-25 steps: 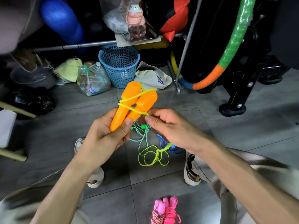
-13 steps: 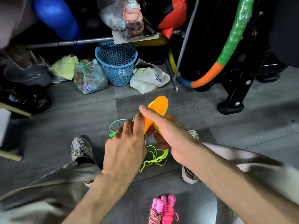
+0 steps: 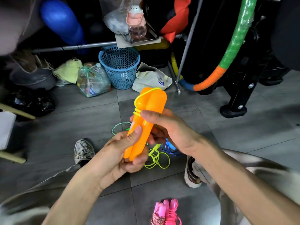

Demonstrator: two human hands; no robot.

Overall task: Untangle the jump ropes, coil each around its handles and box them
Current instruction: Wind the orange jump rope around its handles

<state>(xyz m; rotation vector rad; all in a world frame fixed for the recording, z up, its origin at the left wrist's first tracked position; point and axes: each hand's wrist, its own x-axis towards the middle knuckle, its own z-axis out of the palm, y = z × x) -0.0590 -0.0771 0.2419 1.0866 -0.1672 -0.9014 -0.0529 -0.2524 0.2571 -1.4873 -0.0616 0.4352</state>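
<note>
The two orange handles (image 3: 146, 122) lie side by side, pressed together lengthwise, fat rounded ends up and away from the person, narrow ends down toward the left palm. They are held in mid-air above the grey tiled floor (image 3: 243, 135), in the middle of the view. A yellow rope (image 3: 138, 109) runs over the top of the handles and makes a few tight turns round their upper half; the rest of it hangs down out of sight behind the hands and lies in loose loops on the floor just beneath them. The left hand (image 3: 120, 153) grips the lower half of the handles, fingers curled underneath, thumb laid flat across the front. The right hand (image 3: 167, 129) comes in from the right and holds the pair higher up, its forefinger stretched across the front to touch the rope turns, the other fingers bent behind the handles. A green rope (image 3: 118, 126) and a blue rope (image 3: 168, 148) lie on the floor under the hands, beside the yellow loops. A pink rope (image 3: 167, 213), already coiled round its handles, lies on the floor at the bottom edge, well apart from the hands. A blue basket (image 3: 119, 67) stands further back.
</note>
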